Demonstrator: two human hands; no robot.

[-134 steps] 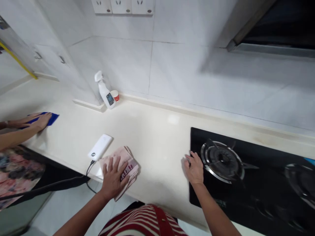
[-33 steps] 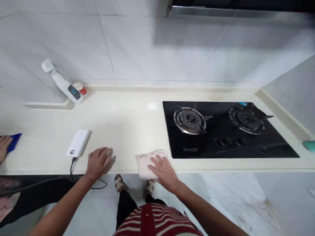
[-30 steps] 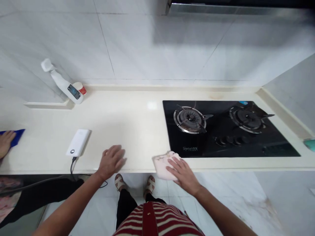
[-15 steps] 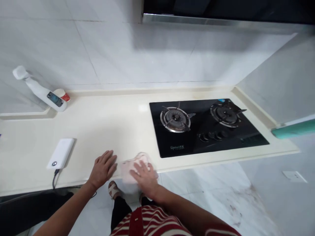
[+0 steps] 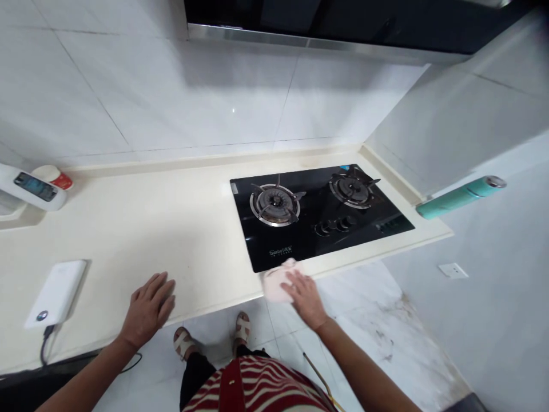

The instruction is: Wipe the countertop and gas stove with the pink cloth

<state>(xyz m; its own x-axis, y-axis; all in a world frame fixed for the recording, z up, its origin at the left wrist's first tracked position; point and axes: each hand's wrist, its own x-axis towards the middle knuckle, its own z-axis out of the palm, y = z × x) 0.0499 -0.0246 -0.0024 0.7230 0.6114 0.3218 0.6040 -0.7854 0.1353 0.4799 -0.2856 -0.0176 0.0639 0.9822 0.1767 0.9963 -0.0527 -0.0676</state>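
A pale pink cloth [image 5: 277, 283] is at the front edge of the cream counter [image 5: 193, 229], just below the near left corner of the black gas stove [image 5: 309, 243]. My right hand [image 5: 303, 294] holds it from above, fingers spread over it, and part of the cloth hangs past the edge. Palm down near the counter's front, left of the cloth, rests my left hand [image 5: 148, 306]; it is open with nothing in it. The nearest thing to its left is a white power bank [image 5: 60, 289] with a cable plugged in.
At the far left lean a white handheld device [image 5: 36, 189] and a red-and-white paper cup [image 5: 54, 176]. A green cylinder [image 5: 461, 197] juts out at the stove's right. The range hood [image 5: 321, 34] overhangs the stove. A wall socket [image 5: 453, 270] sits low on the right.
My right hand has slid the cloth rightward along the counter's front edge, to below the stove corner. The camera view has shifted right. My left hand stays on the counter.
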